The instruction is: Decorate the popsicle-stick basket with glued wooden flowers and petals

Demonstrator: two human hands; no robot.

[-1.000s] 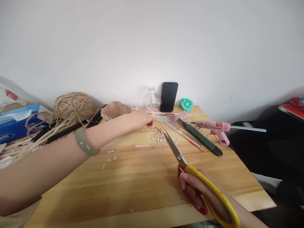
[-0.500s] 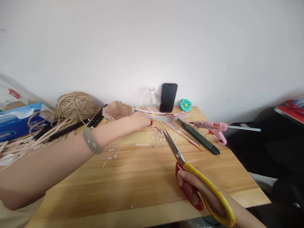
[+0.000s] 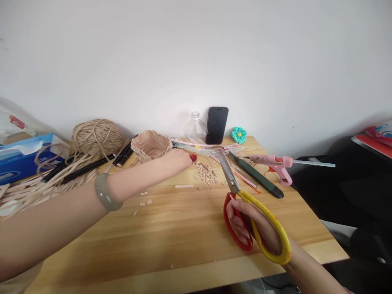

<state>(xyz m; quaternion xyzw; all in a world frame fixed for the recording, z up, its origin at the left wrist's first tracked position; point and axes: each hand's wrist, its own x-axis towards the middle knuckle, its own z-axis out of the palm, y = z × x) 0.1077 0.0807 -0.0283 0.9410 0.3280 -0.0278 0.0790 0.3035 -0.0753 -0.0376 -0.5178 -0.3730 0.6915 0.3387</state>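
Note:
My right hand (image 3: 245,216) is wrapped through the handles of scissors (image 3: 227,171) with one red and one yellow loop. Their blades point away from me and look almost together. A pale sliver shows by the thumb. My left hand (image 3: 181,160) is stretched low over the back of the table, in front of the shallow wooden-petal basket (image 3: 151,145). Its fingers are hidden behind the hand. A small red textured thing (image 3: 193,157) shows at its far side; whether it is held I cannot tell. Wood chips (image 3: 206,173) and a small flat stick (image 3: 183,186) lie between the hands.
A twine ball (image 3: 98,136), a blue tissue box (image 3: 21,157) and loose strips stand left. Behind are a cut bottle (image 3: 195,128), a phone (image 3: 217,125) and a teal flower (image 3: 239,135). A green-handled cutter (image 3: 260,177) and pink glue gun (image 3: 283,163) lie right.
The scissors have tilted more upright, and their blades have come closer together. My left hand has drawn slightly left, showing more of the red thing and the basket.

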